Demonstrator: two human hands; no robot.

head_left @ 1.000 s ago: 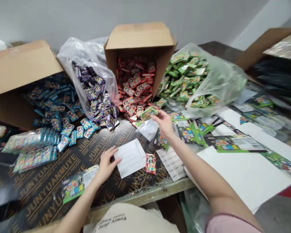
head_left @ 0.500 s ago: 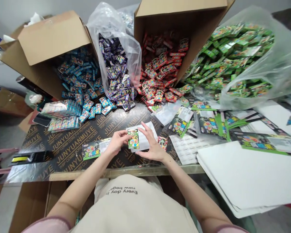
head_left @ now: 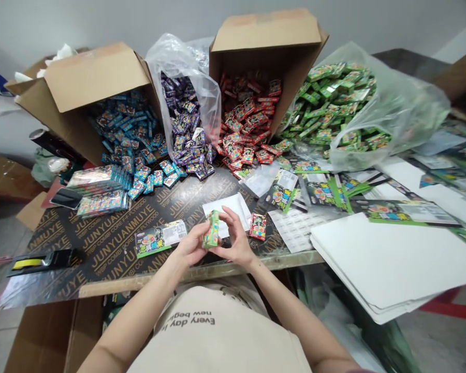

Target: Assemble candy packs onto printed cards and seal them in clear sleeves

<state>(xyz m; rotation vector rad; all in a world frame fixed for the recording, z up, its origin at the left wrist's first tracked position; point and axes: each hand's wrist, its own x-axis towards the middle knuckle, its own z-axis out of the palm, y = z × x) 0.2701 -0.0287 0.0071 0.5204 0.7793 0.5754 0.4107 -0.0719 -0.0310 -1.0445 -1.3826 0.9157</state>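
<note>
My left hand (head_left: 189,247) and my right hand (head_left: 235,239) meet over the near edge of the table, both pinching one small green packet (head_left: 212,230) held on edge between them. Just behind the packet a white flat bag (head_left: 233,207) lies on the dark tabletop. A single red packet (head_left: 258,227) lies right of my right hand. A green header card (head_left: 159,238) lies left of my left hand.
At the back stand a box of blue packets (head_left: 120,129), a clear bag of purple packets (head_left: 186,129), a box of red packets (head_left: 252,114) and a bag of green packets (head_left: 341,103). White sheets (head_left: 388,259) and green cards (head_left: 334,191) lie right. A tape dispenser (head_left: 42,259) sits at left.
My right hand brought a green packet from the far piles to the near edge. My left hand left the white bag and joined it. The packet has turned from flat to on edge.
</note>
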